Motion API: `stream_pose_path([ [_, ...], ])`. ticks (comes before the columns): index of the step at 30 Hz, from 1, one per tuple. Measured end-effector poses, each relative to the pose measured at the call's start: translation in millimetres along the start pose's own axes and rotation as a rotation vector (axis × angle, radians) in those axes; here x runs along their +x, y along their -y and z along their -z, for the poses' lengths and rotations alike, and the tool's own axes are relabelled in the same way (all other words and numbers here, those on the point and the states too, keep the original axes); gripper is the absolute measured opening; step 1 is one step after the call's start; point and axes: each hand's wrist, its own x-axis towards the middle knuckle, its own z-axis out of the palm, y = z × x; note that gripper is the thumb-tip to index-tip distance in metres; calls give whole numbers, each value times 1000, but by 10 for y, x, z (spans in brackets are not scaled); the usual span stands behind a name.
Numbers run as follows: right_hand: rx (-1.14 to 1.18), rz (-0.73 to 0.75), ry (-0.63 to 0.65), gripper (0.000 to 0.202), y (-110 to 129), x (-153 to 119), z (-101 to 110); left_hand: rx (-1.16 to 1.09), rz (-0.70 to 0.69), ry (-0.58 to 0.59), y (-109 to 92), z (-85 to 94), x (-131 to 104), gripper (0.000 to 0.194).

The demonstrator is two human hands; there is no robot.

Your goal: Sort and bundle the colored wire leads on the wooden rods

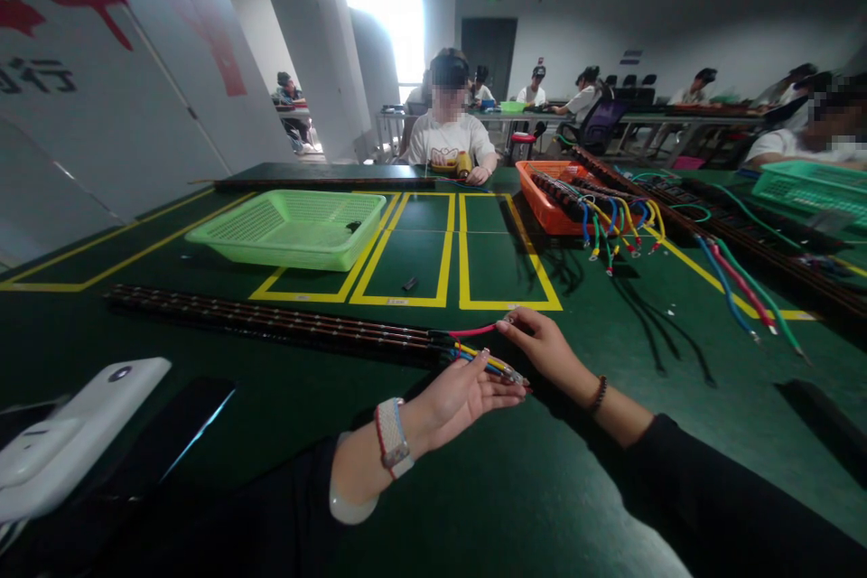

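A long dark bundle of wire harnesses [284,318], wrapped with tape at intervals, lies on the green table with its wire ends toward my hands. Palm up, my left hand [457,402] holds the yellow and blue wires [489,361] under its thumb, their metal tips over the fingers. My right hand [545,348] pinches the end of a red wire [474,330] between thumb and fingertips, a little above and right of the left hand. The red wire is pulled apart from the others. Its very tip is mostly hidden by the fingers.
A light green basket [284,255] stands beyond the bundle, and an orange basket [542,215] with harnesses is at back right. A small black piece [409,284] lies inside yellow tape. A white device [74,438] is at left. Across the table sits a person [451,131].
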Motion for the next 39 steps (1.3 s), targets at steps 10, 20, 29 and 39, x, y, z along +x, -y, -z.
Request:
stream_pose_path([
  [10, -21, -55, 21, 58, -23, 9, 37, -33, 32, -4, -31, -33, -27, 52],
  [20, -417, 127, 113, 65, 1, -151, 97, -48, 33, 3, -53, -39, -48, 41],
  [29, -555, 483, 171, 56, -40, -208, 147, -50, 32, 7, -42, -25, -24, 27],
  [39, -490, 396, 133, 55, -73, -177, 161, -38, -2, -27, -33, -20, -22, 30],
])
